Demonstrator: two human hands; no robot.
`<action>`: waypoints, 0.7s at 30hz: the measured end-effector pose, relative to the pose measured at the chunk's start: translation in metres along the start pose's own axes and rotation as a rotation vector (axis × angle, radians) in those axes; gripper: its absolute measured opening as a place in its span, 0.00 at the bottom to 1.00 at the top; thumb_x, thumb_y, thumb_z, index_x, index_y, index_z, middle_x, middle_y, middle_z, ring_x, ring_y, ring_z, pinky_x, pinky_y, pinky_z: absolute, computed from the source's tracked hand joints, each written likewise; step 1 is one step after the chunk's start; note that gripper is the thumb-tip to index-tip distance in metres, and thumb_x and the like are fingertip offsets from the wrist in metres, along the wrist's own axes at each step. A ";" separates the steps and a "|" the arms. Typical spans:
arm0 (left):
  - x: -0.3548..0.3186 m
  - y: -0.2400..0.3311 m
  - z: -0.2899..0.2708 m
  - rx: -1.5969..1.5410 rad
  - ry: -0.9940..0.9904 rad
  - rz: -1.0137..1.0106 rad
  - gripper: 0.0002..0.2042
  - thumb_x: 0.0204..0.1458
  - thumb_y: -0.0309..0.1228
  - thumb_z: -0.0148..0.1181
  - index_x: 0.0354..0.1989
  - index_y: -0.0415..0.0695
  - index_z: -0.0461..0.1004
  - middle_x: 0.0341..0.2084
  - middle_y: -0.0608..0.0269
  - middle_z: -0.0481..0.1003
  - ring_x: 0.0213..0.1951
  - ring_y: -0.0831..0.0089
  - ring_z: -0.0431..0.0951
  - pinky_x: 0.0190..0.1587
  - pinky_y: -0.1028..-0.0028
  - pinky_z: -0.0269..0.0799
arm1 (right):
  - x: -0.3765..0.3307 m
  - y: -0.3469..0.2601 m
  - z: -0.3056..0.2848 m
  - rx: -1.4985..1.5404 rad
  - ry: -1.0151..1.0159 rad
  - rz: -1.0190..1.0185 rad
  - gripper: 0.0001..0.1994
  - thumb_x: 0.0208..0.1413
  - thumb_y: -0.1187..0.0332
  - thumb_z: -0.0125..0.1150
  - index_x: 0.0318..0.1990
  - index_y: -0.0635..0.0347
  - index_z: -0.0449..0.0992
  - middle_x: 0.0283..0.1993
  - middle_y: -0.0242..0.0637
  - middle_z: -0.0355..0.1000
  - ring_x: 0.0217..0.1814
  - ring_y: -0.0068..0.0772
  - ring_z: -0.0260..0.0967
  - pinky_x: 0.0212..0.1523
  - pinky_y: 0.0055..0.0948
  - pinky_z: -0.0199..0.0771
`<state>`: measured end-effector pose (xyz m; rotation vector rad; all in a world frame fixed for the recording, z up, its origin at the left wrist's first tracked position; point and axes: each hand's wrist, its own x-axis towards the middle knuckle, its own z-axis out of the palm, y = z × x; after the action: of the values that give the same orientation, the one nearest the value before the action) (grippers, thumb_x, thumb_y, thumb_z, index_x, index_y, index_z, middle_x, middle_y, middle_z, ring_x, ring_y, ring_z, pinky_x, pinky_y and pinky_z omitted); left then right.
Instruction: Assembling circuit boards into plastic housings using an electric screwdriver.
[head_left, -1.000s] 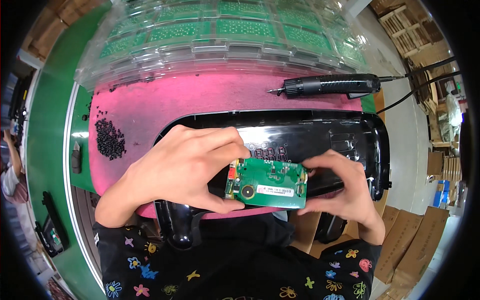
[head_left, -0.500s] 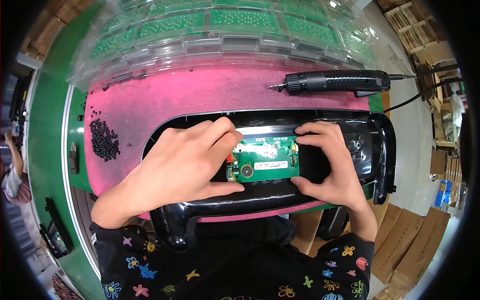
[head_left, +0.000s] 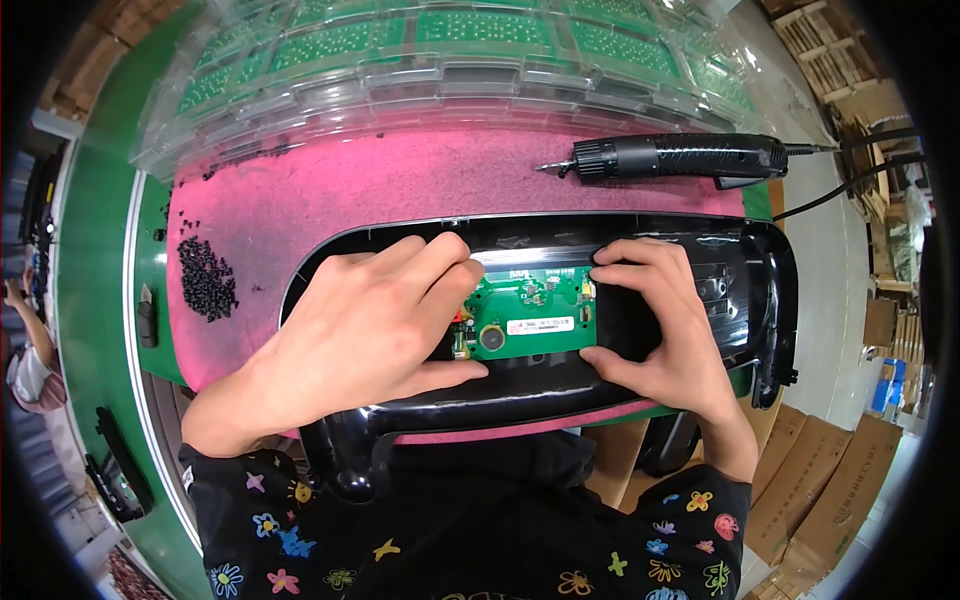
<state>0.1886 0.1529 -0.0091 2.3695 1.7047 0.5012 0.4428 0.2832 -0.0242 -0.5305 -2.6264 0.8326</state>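
Observation:
A green circuit board (head_left: 545,345) with a white label and a round component lies inside a long black plastic housing (head_left: 440,398). My left hand (head_left: 385,310) grips the board's left end, fingers at its upper edge and thumb at the lower one. At the right end my right hand (head_left: 665,315) pinches the board's corners between fingertips and thumb. The left part of the board is hidden under my left hand. The housing lies open side up across the pink mat (head_left: 300,200).
Beyond the housing lies a black electric screwdriver (head_left: 680,158), its cable running right. Clear plastic trays of green boards (head_left: 490,35) stand at the back. A pile of small black screws (head_left: 207,280) sits on the left, near a utility knife (head_left: 147,315). Cardboard (head_left: 815,490) is at lower right.
The board has shifted very slightly up and left, its glare now reduced. Both hands keep their grip on it.

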 end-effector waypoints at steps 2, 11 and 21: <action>0.001 0.001 0.000 -0.007 0.001 0.005 0.29 0.32 0.39 0.76 0.43 0.38 0.71 0.37 0.61 0.71 0.31 0.65 0.76 0.29 0.69 0.74 | 0.000 -0.001 -0.002 -0.004 -0.006 0.007 0.31 0.32 0.73 0.75 0.50 0.60 0.72 0.54 0.41 0.68 0.58 0.48 0.63 0.60 0.42 0.61; -0.009 0.001 0.004 0.145 -0.046 0.006 0.28 0.38 0.48 0.70 0.42 0.39 0.70 0.38 0.65 0.68 0.36 0.71 0.73 0.29 0.72 0.72 | 0.005 -0.009 0.002 -0.037 -0.026 0.067 0.29 0.32 0.72 0.73 0.48 0.61 0.72 0.54 0.43 0.68 0.59 0.50 0.62 0.62 0.44 0.60; -0.021 -0.011 0.009 -0.028 0.115 0.070 0.31 0.40 0.50 0.67 0.44 0.34 0.69 0.36 0.59 0.67 0.36 0.67 0.74 0.31 0.71 0.75 | 0.002 -0.022 -0.001 0.000 0.024 0.175 0.35 0.31 0.74 0.71 0.54 0.62 0.67 0.54 0.42 0.66 0.58 0.42 0.61 0.61 0.36 0.59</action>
<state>0.1765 0.1371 -0.0242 2.4316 1.6533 0.6802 0.4363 0.2682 -0.0098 -0.7737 -2.5859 0.8717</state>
